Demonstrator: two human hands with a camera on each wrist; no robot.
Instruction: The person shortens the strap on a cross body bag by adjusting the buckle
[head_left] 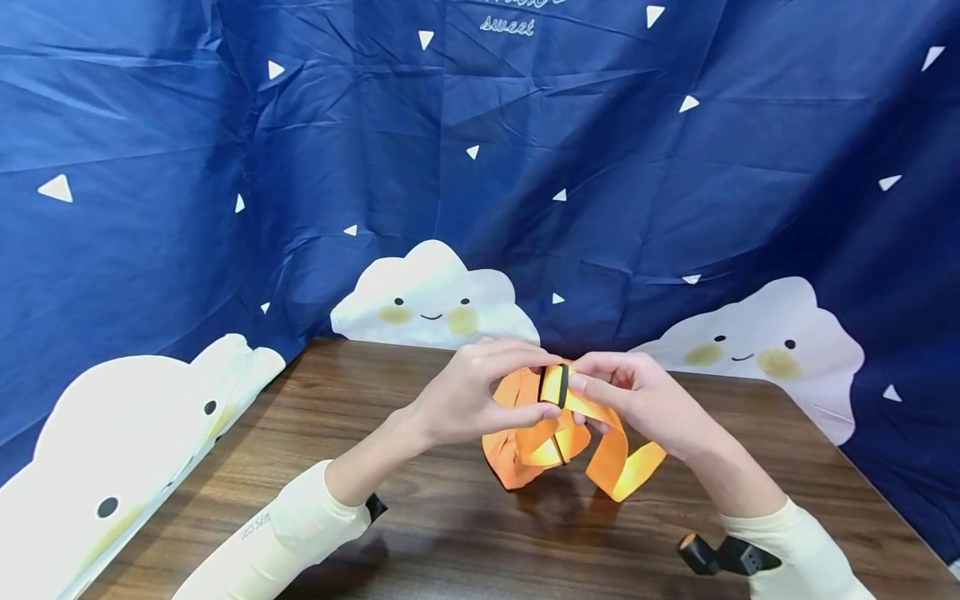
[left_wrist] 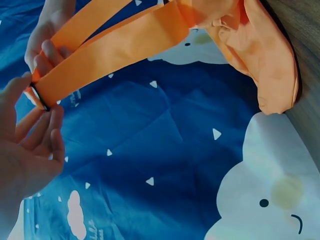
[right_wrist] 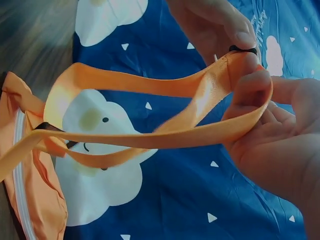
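My left hand [head_left: 468, 392] pinches a black strap adjuster [head_left: 564, 385] by its two ends, between thumb and fingers. An orange webbing strap [head_left: 611, 458] threads through that adjuster. Just right of it, my right hand [head_left: 651, 402] grips the strap between thumb and fingers, and a loop hangs below. In the right wrist view the strap curves around the right fingers. Behind and beneath the hands is an orange fabric bag [head_left: 512, 467] with a pale zipper [right_wrist: 21, 165]. Near the bag, a second dark buckle [right_wrist: 47, 126] sits on the strap.
The bag stands on a brown wood-grain table [head_left: 450, 533]. A blue cloth [head_left: 420, 167] with white triangles and smiling clouds hangs behind and at the sides. Dark wrist devices [head_left: 723, 555] show by the cream sleeves [head_left: 802, 550].
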